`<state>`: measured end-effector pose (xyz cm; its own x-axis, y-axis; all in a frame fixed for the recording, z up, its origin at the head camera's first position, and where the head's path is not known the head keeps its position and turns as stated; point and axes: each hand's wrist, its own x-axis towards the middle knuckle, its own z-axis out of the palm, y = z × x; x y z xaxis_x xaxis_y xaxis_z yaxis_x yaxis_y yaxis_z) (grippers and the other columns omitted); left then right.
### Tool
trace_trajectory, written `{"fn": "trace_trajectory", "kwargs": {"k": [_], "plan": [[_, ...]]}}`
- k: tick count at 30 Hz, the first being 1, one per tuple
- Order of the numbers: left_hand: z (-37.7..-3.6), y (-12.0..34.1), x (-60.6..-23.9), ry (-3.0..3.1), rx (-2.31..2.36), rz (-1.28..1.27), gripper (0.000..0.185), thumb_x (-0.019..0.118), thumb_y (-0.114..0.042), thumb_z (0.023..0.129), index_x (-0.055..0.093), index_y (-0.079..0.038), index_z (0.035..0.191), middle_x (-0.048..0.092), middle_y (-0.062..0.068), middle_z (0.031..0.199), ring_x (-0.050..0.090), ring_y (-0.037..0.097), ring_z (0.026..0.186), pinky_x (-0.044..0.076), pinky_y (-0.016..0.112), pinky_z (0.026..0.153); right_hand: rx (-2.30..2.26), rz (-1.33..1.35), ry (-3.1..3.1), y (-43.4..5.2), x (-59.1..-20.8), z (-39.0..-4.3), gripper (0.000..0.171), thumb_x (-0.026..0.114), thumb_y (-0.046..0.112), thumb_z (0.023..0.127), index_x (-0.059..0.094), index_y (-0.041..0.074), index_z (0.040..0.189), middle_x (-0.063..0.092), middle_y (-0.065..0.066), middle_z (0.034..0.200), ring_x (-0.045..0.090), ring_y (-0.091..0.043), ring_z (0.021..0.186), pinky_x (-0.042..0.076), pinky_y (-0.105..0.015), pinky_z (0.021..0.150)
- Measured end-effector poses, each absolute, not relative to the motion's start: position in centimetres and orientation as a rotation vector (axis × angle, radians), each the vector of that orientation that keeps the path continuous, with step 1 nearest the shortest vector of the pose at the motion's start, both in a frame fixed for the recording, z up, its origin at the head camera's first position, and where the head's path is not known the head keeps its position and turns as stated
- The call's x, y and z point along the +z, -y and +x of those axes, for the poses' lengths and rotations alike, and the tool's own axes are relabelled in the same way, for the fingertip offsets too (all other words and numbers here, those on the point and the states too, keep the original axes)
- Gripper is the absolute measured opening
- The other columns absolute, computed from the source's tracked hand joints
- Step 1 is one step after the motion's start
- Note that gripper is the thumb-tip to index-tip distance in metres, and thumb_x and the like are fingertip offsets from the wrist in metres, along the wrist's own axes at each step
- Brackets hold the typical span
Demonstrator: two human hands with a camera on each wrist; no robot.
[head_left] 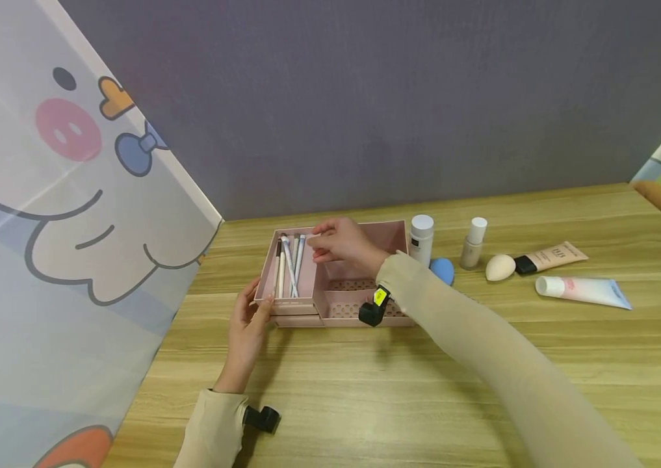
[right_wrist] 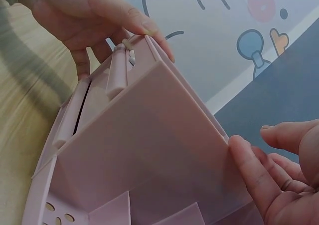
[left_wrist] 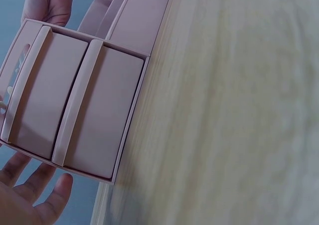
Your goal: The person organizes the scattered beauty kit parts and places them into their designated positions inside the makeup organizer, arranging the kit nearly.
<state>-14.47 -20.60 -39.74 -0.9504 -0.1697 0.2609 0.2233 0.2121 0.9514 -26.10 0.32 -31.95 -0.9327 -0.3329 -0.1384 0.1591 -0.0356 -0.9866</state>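
A pink desktop organizer stands on the wooden table, with two drawers at its left front and an open section with perforated walls on the right. Several slim pen-like sticks lie in its top tray. At the front left corner, my left hand holds the organizer, thumb toward the front and fingers along the side. My right hand is over the tray's right wall. In the right wrist view, the fingertips of this right hand touch the wall's top edge, thumb apart, nothing held.
Right of the organizer stand a white-capped bottle and a foundation bottle. Near them lie a blue sponge, a cream sponge, a beige tube and a white tube. A grey panel rises behind.
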Motion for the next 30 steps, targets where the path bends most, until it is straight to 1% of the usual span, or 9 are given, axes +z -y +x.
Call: {"fn": "trace_trajectory", "kwargs": {"k": [8, 12, 14, 20, 22, 25, 28, 30], "plan": [[-14.5, 20.6, -39.9, 2.192, -1.809, -0.045, 0.045, 0.056, -0.005, 0.100, 0.046, -0.001, 0.144, 0.053, 0.020, 0.130, 0.058, 0.008, 0.093, 0.054, 0.022, 0.070, -2.031, -0.184, -1.900, -0.5, -31.9, -26.1, 0.032, 0.067, -0.002, 0.092, 0.058, -0.010, 0.122, 0.065, -0.021, 0.098, 0.065, -0.016, 0.062, 0.060, -0.032, 0.067], [-14.5, 20.7, -39.9, 2.206, -1.812, -0.035, 0.046, 0.056, -0.006, 0.100, 0.045, -0.001, 0.145, 0.053, 0.019, 0.131, 0.058, 0.007, 0.094, 0.054, 0.023, 0.071, -2.046, -0.188, -1.881, -0.6, -31.7, -25.9, 0.032, 0.066, -0.004, 0.092, 0.057, -0.010, 0.123, 0.064, -0.023, 0.099, 0.065, -0.017, 0.063, 0.060, -0.033, 0.068], [-14.5, 20.7, -39.8, 2.214, -1.809, -0.027, 0.046, 0.056, -0.006, 0.100, 0.045, -0.002, 0.145, 0.053, 0.019, 0.132, 0.058, 0.007, 0.094, 0.054, 0.022, 0.072, -2.051, -0.198, -1.874, -0.7, -31.5, -25.7, 0.032, 0.066, -0.004, 0.092, 0.057, -0.010, 0.122, 0.063, -0.024, 0.099, 0.064, -0.017, 0.063, 0.060, -0.035, 0.070], [-14.5, 20.7, -39.7, 2.231, -1.798, -0.019, 0.046, 0.056, -0.007, 0.101, 0.045, -0.002, 0.146, 0.052, 0.019, 0.133, 0.057, 0.007, 0.096, 0.053, 0.021, 0.075, -1.995, -0.345, -1.901, -1.5, -31.2, -25.2, 0.035, 0.066, -0.004, 0.093, 0.055, -0.012, 0.125, 0.063, -0.022, 0.095, 0.065, -0.017, 0.066, 0.055, -0.051, 0.085], [-14.5, 20.8, -39.7, 2.235, -1.796, -0.020, 0.046, 0.056, -0.008, 0.101, 0.045, -0.002, 0.146, 0.052, 0.020, 0.133, 0.057, 0.007, 0.096, 0.053, 0.021, 0.075, -1.945, -0.426, -1.926, -2.1, -31.2, -25.0, 0.038, 0.065, -0.003, 0.093, 0.053, -0.012, 0.127, 0.064, -0.024, 0.098, 0.066, -0.021, 0.070, 0.053, -0.054, 0.087], [-14.5, 20.8, -39.7, 2.234, -1.802, -0.018, 0.046, 0.056, -0.008, 0.102, 0.044, -0.002, 0.146, 0.052, 0.021, 0.133, 0.057, 0.007, 0.096, 0.054, 0.022, 0.074, -1.884, -0.518, -1.934, -3.2, -31.1, -24.7, 0.042, 0.065, -0.002, 0.094, 0.050, -0.013, 0.131, 0.063, -0.027, 0.108, 0.068, -0.035, 0.085, 0.052, -0.055, 0.089], [-14.5, 20.8, -39.7, 2.237, -1.812, -0.006, 0.046, 0.055, -0.009, 0.102, 0.045, -0.003, 0.146, 0.052, 0.020, 0.133, 0.057, 0.007, 0.095, 0.054, 0.023, 0.073, -1.862, -0.559, -1.918, -4.3, -30.8, -24.5, 0.043, 0.064, -0.003, 0.093, 0.048, -0.013, 0.132, 0.062, -0.025, 0.113, 0.061, -0.048, 0.102, 0.051, -0.057, 0.091], [-14.5, 20.8, -39.6, 2.234, -1.820, -0.001, 0.046, 0.055, -0.009, 0.102, 0.045, -0.003, 0.146, 0.052, 0.020, 0.133, 0.057, 0.007, 0.095, 0.055, 0.024, 0.072, -1.856, -0.569, -1.910, -5.0, -30.6, -24.3, 0.044, 0.064, -0.003, 0.093, 0.048, -0.012, 0.133, 0.061, -0.023, 0.113, 0.061, -0.047, 0.103, 0.050, -0.057, 0.092]]}}
